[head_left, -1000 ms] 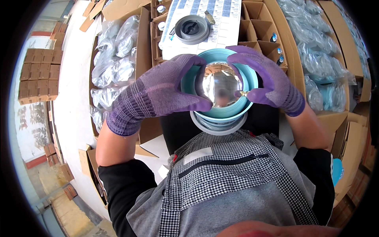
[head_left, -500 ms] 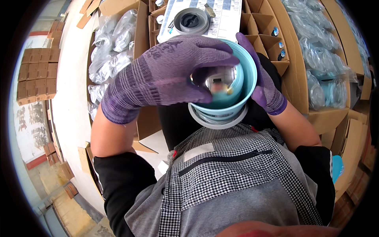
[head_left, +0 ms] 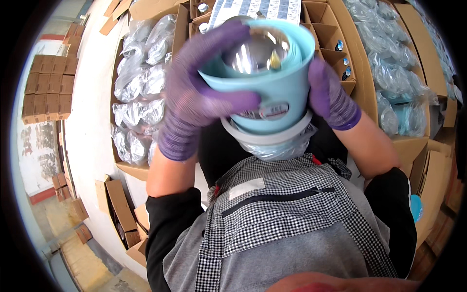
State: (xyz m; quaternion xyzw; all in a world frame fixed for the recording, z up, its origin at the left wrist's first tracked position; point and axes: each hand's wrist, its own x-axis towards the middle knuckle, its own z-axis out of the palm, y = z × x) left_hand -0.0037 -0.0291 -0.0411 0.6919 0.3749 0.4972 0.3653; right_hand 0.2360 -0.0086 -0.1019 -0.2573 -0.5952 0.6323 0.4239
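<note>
A light blue plastic bucket (head_left: pixel 287 90) with a small label on its front is held up between my two gloved hands above my lap. Inside its rim sits a shiny round metal piece (head_left: pixel 255 53), with a small yellowish part showing at its side. My left hand (head_left: pixel 192 85) wraps the bucket's left side, fingers over the far rim and thumb across the front. Pressed to the right side is my right hand (head_left: pixel 333 97), its farther fingers hidden behind the bucket. Just under the bucket is a grey ring (head_left: pixel 292 135) with clear plastic film (head_left: pixel 277 151) below it.
A carton of plastic-bagged pieces (head_left: pixel 141 114) stands on the left, and another carton of bagged pieces (head_left: pixel 396 61) on the right. Between them is a divided carton (head_left: pixel 323 34) holding bottles, with a printed sheet (head_left: pixel 287 9) on top. Brown boxes (head_left: pixel 48 92) are stacked far left.
The bucket has risen and tilted, so its labelled front now shows. My left hand has gone from over the opening to the bucket's left side. The lid on the sheet is now mostly hidden.
</note>
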